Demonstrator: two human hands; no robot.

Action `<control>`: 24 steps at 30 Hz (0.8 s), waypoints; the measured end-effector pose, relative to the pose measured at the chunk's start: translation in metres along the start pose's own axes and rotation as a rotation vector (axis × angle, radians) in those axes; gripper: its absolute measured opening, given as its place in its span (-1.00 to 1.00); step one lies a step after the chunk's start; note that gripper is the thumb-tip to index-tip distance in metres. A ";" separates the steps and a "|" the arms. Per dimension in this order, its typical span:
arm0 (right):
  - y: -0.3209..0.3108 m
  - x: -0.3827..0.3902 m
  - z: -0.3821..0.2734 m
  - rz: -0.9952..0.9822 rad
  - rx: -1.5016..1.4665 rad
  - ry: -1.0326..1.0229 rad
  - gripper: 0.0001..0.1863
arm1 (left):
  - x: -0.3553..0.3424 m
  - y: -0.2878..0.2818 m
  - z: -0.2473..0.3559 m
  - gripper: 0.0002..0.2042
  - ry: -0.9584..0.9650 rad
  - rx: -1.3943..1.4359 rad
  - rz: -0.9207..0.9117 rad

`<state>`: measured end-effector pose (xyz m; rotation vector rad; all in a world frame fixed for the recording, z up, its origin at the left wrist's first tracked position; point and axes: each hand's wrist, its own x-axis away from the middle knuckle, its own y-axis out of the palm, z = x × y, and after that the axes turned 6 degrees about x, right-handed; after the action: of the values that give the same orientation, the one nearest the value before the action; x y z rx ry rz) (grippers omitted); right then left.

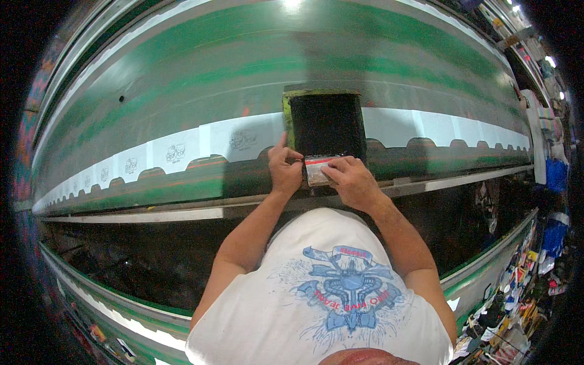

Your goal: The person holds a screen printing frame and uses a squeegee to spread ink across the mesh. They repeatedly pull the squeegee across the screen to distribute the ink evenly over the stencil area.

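Observation:
A dark mesh printing screen with a yellow-green left edge lies flat on the long green table, over the strip of white fabric pieces. My left hand is at its near left corner, index finger stretched along the left edge, the other fingers curled and the thumb against the frame. Fingers closed, my right hand grips a pale squeegee with a red stripe, at the near edge of the screen. Its lower blade edge is hidden.
Left of the screen, white fabric pieces bear dark line prints; those on the right look plain. A pale rail runs along the table's near edge. Behind me are another table and a cluttered heap at lower right. Blue bags hang at the right.

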<state>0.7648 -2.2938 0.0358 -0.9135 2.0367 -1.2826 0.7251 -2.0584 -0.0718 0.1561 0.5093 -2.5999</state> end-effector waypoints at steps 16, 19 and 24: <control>0.024 0.078 0.047 0.487 -0.604 0.578 -0.62 | -0.002 0.000 0.031 -0.80 -0.011 0.023 0.002; 0.014 0.093 0.065 0.455 -0.515 0.540 -0.61 | -0.002 0.025 0.043 -0.78 0.097 0.027 0.015; -0.009 0.134 0.119 0.481 -0.437 0.488 -0.61 | 0.007 0.100 0.064 -0.75 0.156 0.060 0.039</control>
<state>0.7748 -2.4653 -0.0154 -0.2379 2.7689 -0.8585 0.7659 -2.1678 -0.0463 0.3870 0.4777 -2.5784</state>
